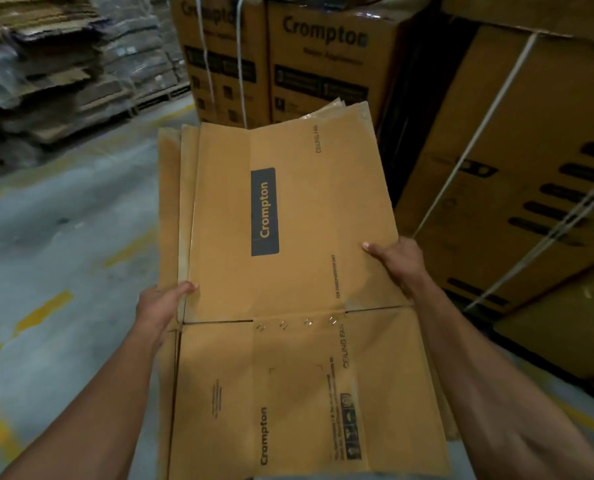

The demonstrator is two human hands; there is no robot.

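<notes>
Gripping the flattened cartons (299, 216) by both side edges, we hold them out flat ahead of us. Far left of our fingers, cardboard sheets (46, 81) lie piled beyond the grey floor (63, 237). Our left hand (158, 308) curls its fingers round the left edge, thumb on top. The cartons span from those fingers to the others, Crompton label facing up. Our right hand (399, 263) clasps the right edge, thumb on top. Right of those fingers stand strapped boxes (496, 168).
</notes>
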